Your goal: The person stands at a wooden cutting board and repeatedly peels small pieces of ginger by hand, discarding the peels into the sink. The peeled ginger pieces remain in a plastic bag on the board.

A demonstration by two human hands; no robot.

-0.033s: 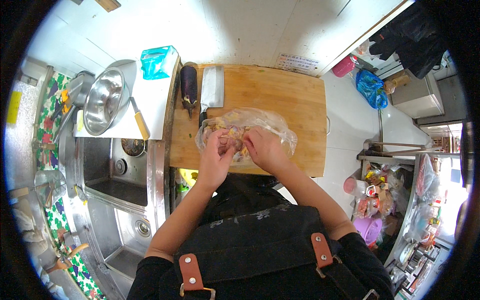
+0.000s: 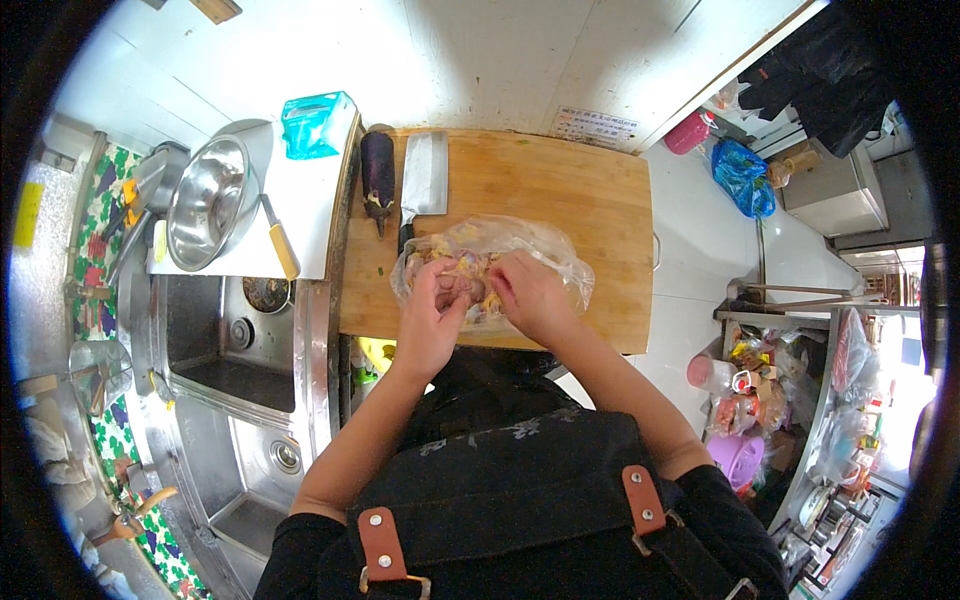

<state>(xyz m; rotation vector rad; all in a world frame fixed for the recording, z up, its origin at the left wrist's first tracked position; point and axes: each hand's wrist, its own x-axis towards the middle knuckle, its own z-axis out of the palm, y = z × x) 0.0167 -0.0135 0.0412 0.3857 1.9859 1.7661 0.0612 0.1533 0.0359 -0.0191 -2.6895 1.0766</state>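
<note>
A clear plastic bag [image 2: 545, 240] with chunks of what looks like raw, yellowish-pink meat [image 2: 455, 240] lies on the wooden cutting board [image 2: 560, 175], near its front edge. My left hand [image 2: 437, 305] is at the bag's near side, its fingers curled in and closed on the plastic. Facing it, my right hand [image 2: 532, 298] pinches at the bag with thumb and fingers close together. The fingertips partly hide what they grip. Beyond the bag lie a cleaver [image 2: 425, 175] with a dark handle and a dark purple eggplant [image 2: 378, 170].
Left of the board, a white counter [image 2: 290, 190] holds a steel bowl [image 2: 208, 205], a yellow-handled knife [image 2: 282, 245] and a turquoise packet [image 2: 315, 125]. A steel double sink [image 2: 230, 385] sits nearer. Shelves [image 2: 770, 320] with bagged goods stand at the right; a wall rises behind the board.
The fingers of my right hand have shifted very slightly over the bag. My left hand and everything else look the same.
</note>
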